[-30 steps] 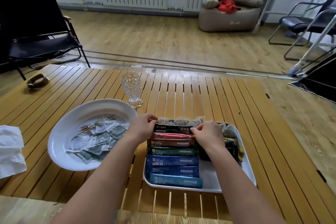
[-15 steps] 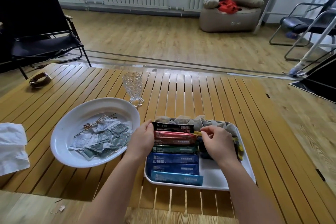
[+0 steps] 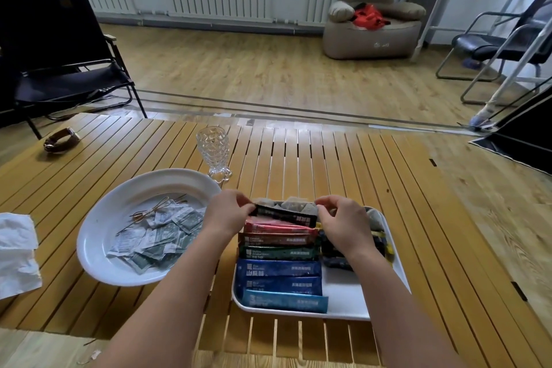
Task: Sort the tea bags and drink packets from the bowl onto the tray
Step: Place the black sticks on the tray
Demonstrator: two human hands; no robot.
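You pinch the black packet (image 3: 285,215) by its ends, left hand (image 3: 227,212) and right hand (image 3: 340,225), at the tray's (image 3: 343,290) far edge, heading the coloured row. Next: set it square (small sachets (image 3: 155,236) wait in the bowl (image 3: 98,236)).

Both hands pinch a black drink packet (image 3: 283,216) by its ends, left hand (image 3: 226,212) and right hand (image 3: 343,222), over the white tray (image 3: 348,293); sachets lie in the white bowl (image 3: 101,236).
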